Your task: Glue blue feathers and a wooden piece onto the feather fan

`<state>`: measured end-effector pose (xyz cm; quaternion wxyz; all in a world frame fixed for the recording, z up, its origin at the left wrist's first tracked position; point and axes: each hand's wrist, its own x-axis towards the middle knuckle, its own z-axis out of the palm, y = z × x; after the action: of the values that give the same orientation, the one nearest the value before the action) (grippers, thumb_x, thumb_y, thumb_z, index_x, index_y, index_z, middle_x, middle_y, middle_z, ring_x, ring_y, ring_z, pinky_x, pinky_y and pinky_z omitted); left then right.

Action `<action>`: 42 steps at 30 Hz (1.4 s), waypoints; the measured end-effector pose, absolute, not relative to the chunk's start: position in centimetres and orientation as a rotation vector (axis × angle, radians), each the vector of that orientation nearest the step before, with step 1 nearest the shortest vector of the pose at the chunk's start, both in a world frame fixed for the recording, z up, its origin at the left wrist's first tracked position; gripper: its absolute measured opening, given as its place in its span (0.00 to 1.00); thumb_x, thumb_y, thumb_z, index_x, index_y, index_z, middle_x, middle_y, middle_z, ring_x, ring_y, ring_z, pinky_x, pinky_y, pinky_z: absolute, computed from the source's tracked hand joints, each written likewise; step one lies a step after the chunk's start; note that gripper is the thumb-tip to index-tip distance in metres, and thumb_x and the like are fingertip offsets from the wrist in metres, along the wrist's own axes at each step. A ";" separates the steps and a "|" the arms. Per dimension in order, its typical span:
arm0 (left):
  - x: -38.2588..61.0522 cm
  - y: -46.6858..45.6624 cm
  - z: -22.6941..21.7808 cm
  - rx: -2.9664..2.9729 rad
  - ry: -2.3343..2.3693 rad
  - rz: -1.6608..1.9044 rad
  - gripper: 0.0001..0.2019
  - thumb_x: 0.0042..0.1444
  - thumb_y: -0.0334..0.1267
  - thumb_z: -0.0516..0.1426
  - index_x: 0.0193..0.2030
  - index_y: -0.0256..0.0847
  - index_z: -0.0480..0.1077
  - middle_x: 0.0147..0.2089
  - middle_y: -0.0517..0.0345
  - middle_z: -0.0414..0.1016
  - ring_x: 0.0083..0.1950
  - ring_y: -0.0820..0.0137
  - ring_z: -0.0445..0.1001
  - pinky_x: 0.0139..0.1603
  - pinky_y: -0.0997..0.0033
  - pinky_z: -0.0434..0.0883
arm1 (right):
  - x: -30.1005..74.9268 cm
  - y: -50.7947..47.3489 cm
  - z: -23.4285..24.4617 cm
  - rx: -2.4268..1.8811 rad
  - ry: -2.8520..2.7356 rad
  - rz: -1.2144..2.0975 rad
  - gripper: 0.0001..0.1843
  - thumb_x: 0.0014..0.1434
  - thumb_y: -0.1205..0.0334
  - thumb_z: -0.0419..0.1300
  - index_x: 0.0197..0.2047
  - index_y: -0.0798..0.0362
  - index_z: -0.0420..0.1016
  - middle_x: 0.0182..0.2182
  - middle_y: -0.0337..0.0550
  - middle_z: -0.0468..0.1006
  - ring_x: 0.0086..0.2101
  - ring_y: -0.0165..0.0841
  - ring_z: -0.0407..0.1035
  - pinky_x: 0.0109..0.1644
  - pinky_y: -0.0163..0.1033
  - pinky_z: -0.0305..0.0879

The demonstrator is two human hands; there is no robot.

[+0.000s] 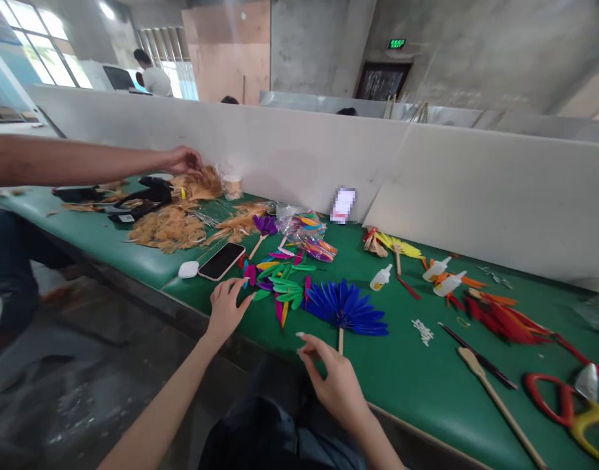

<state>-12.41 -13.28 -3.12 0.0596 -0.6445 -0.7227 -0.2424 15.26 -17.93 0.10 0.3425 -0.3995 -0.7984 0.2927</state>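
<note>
My left hand point(227, 305) hovers at the table's front edge, thumb and fingers apart with nothing visible between them. Its fingertips are nearest a loose pile of green, magenta and yellow feathers point(285, 287). My right hand point(332, 373) is just in front of a blue feather fan point(345, 310) with a wooden handle point(341, 341). The fingers of that hand are bent but parted, and I see nothing in them. Whether its knuckles touch the handle is unclear. A phone point(222, 261) and a white earphone case point(188, 269) lie beyond my left hand.
Glue bottles point(380, 278) stand on the green table point(402, 385). At right lie red feathers point(505, 320), a wooden stick point(500, 405), a dark pen point(478, 356) and scissors point(549, 398). A co-worker's arm point(108, 163) reaches over tan fibres point(169, 227). A white partition point(299, 150) borders the back.
</note>
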 end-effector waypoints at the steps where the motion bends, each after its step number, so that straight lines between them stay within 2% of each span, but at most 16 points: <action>1: -12.1 -13.0 -2.9 -1.988 -2.162 -0.719 0.19 0.61 0.45 0.52 0.57 0.42 0.66 0.54 0.44 0.68 0.57 0.53 0.62 0.55 0.55 0.61 | 15.1 -18.4 0.1 -1.030 -2.087 0.761 0.16 0.63 0.65 0.52 0.54 0.47 0.66 0.36 0.40 0.79 0.38 0.33 0.75 0.43 0.36 0.69; 6: -11.5 -9.8 -2.2 -2.209 -2.034 -0.604 0.13 0.57 0.43 0.57 0.48 0.46 0.73 0.49 0.50 0.70 0.52 0.57 0.64 0.49 0.59 0.62 | 15.2 -19.6 0.0 -1.088 -2.007 0.761 0.16 0.63 0.63 0.51 0.54 0.47 0.66 0.38 0.42 0.79 0.38 0.33 0.75 0.44 0.36 0.70; 9: -11.9 -8.1 -1.7 -2.255 -2.005 -0.576 0.07 0.57 0.40 0.57 0.40 0.44 0.75 0.45 0.50 0.72 0.50 0.56 0.65 0.47 0.58 0.61 | 16.0 -20.3 -0.1 -1.123 -1.908 0.767 0.16 0.63 0.62 0.51 0.54 0.48 0.66 0.38 0.43 0.79 0.35 0.32 0.75 0.40 0.34 0.71; 12: -12.6 -7.2 -1.0 -2.301 -1.949 -0.586 0.07 0.57 0.38 0.56 0.36 0.44 0.76 0.42 0.52 0.73 0.49 0.57 0.66 0.48 0.58 0.61 | 17.0 -20.8 -0.6 -1.157 -1.816 0.755 0.16 0.62 0.60 0.51 0.53 0.49 0.67 0.38 0.43 0.79 0.32 0.31 0.75 0.35 0.32 0.72; 16: -13.2 -7.2 -1.0 -2.282 -1.908 -0.643 0.10 0.59 0.41 0.54 0.38 0.44 0.76 0.41 0.51 0.74 0.49 0.57 0.66 0.50 0.58 0.60 | 18.1 -20.9 -1.8 -1.264 -1.738 0.644 0.15 0.63 0.59 0.50 0.52 0.50 0.67 0.38 0.45 0.78 0.36 0.33 0.75 0.33 0.33 0.72; 18: -13.1 -7.5 -1.6 -2.227 -1.924 -0.683 0.12 0.59 0.42 0.53 0.39 0.43 0.77 0.41 0.50 0.74 0.49 0.56 0.67 0.49 0.57 0.60 | 18.1 -20.7 -2.4 -1.319 -1.759 0.473 0.16 0.63 0.57 0.52 0.52 0.50 0.67 0.41 0.48 0.77 0.42 0.37 0.73 0.40 0.38 0.72; 20: -13.0 -7.8 -2.3 -2.155 -1.949 -0.733 0.13 0.60 0.43 0.52 0.40 0.41 0.76 0.42 0.48 0.74 0.48 0.55 0.66 0.48 0.56 0.61 | 17.6 -20.3 -2.8 -1.387 -1.818 0.257 0.20 0.60 0.54 0.56 0.53 0.52 0.66 0.46 0.53 0.75 0.49 0.42 0.69 0.50 0.46 0.68; 22: -13.0 -7.9 -2.7 -2.056 -1.982 -0.798 0.15 0.60 0.43 0.51 0.42 0.40 0.76 0.44 0.46 0.73 0.48 0.53 0.66 0.46 0.55 0.61 | 17.0 -20.0 -3.0 -1.553 -1.835 0.086 0.24 0.58 0.52 0.58 0.55 0.55 0.64 0.47 0.57 0.73 0.50 0.46 0.67 0.51 0.50 0.65; 24: -13.1 -7.9 -2.7 -1.928 -2.023 -0.873 0.16 0.61 0.42 0.49 0.45 0.38 0.75 0.45 0.43 0.72 0.48 0.51 0.64 0.44 0.54 0.61 | 16.5 -19.7 -2.9 -1.793 -1.839 0.000 0.22 0.59 0.53 0.58 0.52 0.56 0.65 0.44 0.57 0.74 0.47 0.47 0.69 0.47 0.49 0.66; 26: -13.3 -7.9 -2.3 -1.801 -2.051 -0.950 0.17 0.61 0.41 0.48 0.48 0.37 0.74 0.45 0.40 0.70 0.48 0.49 0.63 0.43 0.52 0.61 | 16.4 -19.5 -2.7 -1.972 -1.843 -0.010 0.15 0.60 0.57 0.57 0.48 0.56 0.65 0.40 0.54 0.76 0.42 0.44 0.72 0.42 0.45 0.65; 29: -12.8 -8.8 -1.4 -1.680 -2.040 -1.046 0.17 0.62 0.38 0.47 0.50 0.38 0.72 0.49 0.40 0.68 0.51 0.51 0.62 0.48 0.52 0.59 | 17.1 -19.4 -2.4 -2.059 -1.882 0.030 0.05 0.62 0.61 0.55 0.39 0.54 0.65 0.30 0.47 0.77 0.32 0.39 0.74 0.31 0.36 0.62; 32: -10.5 -11.1 -1.1 -1.655 -2.006 -1.107 0.16 0.63 0.37 0.46 0.48 0.41 0.73 0.49 0.44 0.68 0.52 0.54 0.63 0.52 0.53 0.57 | 18.2 -19.4 -2.0 -2.120 -1.952 0.061 0.08 0.63 0.63 0.54 0.31 0.52 0.64 0.23 0.43 0.77 0.25 0.36 0.74 0.24 0.34 0.55; 34: -8.1 -13.0 -1.2 -1.754 -1.966 -1.117 0.14 0.63 0.37 0.47 0.47 0.45 0.73 0.44 0.49 0.71 0.49 0.59 0.67 0.52 0.57 0.60 | 18.9 -19.5 -1.6 -2.153 -1.998 0.070 0.09 0.63 0.64 0.54 0.29 0.52 0.65 0.23 0.44 0.77 0.24 0.36 0.75 0.23 0.33 0.53; 36: -5.6 -14.6 -1.3 -2.038 -1.864 -1.126 0.14 0.63 0.36 0.48 0.48 0.47 0.72 0.44 0.51 0.73 0.49 0.60 0.68 0.51 0.59 0.60 | 19.6 -19.8 -1.3 -2.179 -2.038 0.077 0.09 0.62 0.65 0.54 0.29 0.53 0.67 0.23 0.45 0.78 0.25 0.37 0.75 0.23 0.33 0.53; 39: -2.6 -14.8 -1.3 -2.373 -1.791 -1.034 0.16 0.63 0.37 0.47 0.54 0.48 0.68 0.45 0.52 0.74 0.49 0.60 0.67 0.51 0.61 0.61 | 20.5 -20.2 -0.8 -2.221 -2.074 0.097 0.09 0.63 0.64 0.53 0.31 0.53 0.70 0.24 0.46 0.79 0.25 0.38 0.76 0.23 0.34 0.53; 42: -0.9 -12.2 -1.2 -2.583 -1.733 -0.808 0.20 0.65 0.40 0.44 0.63 0.45 0.60 0.55 0.50 0.70 0.53 0.58 0.64 0.53 0.60 0.59 | 21.4 -20.6 -0.5 -2.275 -2.082 0.123 0.11 0.63 0.64 0.53 0.31 0.54 0.73 0.25 0.49 0.79 0.26 0.40 0.76 0.23 0.35 0.53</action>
<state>-0.94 -12.15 -1.18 -0.0362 -0.8032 -0.5390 -0.2513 21.38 -20.57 -0.52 0.0275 -0.7369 -0.6743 0.0398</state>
